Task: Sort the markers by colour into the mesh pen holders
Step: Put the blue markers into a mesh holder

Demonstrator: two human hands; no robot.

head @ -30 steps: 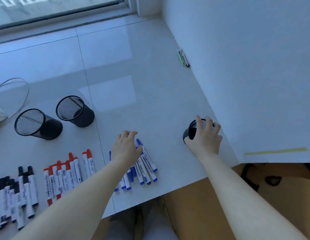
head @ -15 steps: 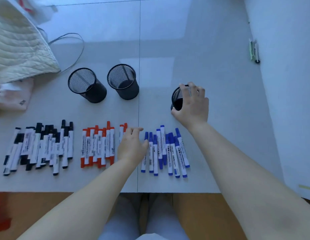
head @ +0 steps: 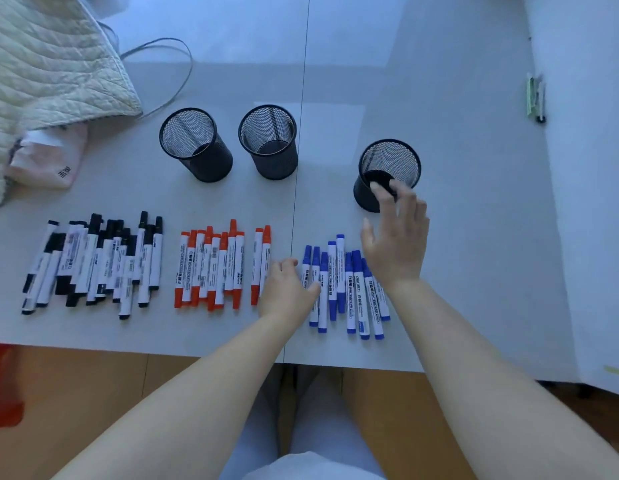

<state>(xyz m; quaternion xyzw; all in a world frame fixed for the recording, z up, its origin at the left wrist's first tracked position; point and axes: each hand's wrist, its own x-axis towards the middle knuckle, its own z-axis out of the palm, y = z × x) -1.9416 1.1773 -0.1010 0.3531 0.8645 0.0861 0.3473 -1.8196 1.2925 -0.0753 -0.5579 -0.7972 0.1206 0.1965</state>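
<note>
Right hand has released the holder

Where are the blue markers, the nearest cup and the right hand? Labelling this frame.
blue markers point(head: 349, 289): head view, barrel of a middle marker.
nearest cup point(head: 365, 199): head view, front wall.
right hand point(head: 396, 247): head view, back of hand.
</note>
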